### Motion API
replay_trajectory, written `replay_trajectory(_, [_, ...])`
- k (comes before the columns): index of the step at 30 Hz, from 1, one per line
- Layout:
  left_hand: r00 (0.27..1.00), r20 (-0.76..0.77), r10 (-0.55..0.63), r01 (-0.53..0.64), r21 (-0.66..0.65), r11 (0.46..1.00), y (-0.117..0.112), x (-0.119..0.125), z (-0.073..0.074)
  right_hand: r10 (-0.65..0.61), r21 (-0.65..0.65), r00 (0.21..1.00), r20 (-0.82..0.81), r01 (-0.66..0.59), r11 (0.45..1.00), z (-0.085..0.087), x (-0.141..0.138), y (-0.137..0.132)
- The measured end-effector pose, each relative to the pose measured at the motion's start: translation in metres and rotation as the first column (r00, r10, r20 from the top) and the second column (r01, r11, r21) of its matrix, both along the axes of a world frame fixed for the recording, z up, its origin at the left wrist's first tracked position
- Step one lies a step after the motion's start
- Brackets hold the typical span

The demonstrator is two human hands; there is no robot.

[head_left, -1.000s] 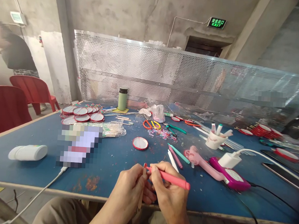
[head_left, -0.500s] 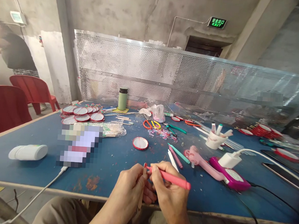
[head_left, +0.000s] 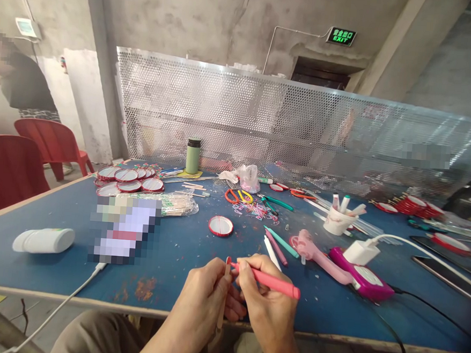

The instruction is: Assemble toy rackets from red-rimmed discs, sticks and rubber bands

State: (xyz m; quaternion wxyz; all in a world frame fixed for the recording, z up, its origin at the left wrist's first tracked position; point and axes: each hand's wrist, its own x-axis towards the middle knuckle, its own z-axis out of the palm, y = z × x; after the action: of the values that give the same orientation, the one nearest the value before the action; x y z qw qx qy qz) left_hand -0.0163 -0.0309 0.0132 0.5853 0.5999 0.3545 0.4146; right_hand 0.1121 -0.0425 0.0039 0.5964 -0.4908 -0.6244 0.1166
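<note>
My left hand (head_left: 205,292) is closed round a thin wooden stick (head_left: 223,299), held upright at the near edge of the blue table (head_left: 174,247). My right hand (head_left: 265,302) grips a pink-red marker pen (head_left: 270,280) like a pencil. The pen's tip touches the top end of the stick, which looks red there. Both hands sit close together just above the table's front edge.
A red-rimmed round disc (head_left: 221,225) lies ahead of my hands, with loose markers (head_left: 281,243), a pink glue gun (head_left: 314,252) and a magenta device with a white charger (head_left: 361,260) to the right. Stacked discs (head_left: 126,178), scissors (head_left: 239,196), a green flask (head_left: 193,156), a white cup (head_left: 339,221). A person stands far left by red chairs (head_left: 5,171).
</note>
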Motion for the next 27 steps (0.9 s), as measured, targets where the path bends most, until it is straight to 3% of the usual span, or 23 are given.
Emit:
replay_trajectory(12, [1.000, 0.006, -0.008, 0.008, 0.002, 1.000, 0.0007, -0.0012, -0.0023, 0.030, -0.012, 1.000, 0.006, -0.030, 0.999, -0.0024, 0.0021, 0.0014])
replay_trajectory(20, [0.999, 0.030, -0.015, 0.015, -0.007, 1.000, 0.0015, -0.0001, -0.0061, -0.019, 0.024, 1.000, 0.007, 0.019, 1.000, -0.0003, 0.0005, 0.0004])
replay_trajectory(27, [1.000, 0.008, 0.004, -0.004, 0.011, 1.000, 0.0002, -0.0007, -0.0012, 0.012, 0.005, 1.000, 0.021, -0.012, 1.000, -0.0014, 0.0010, 0.0012])
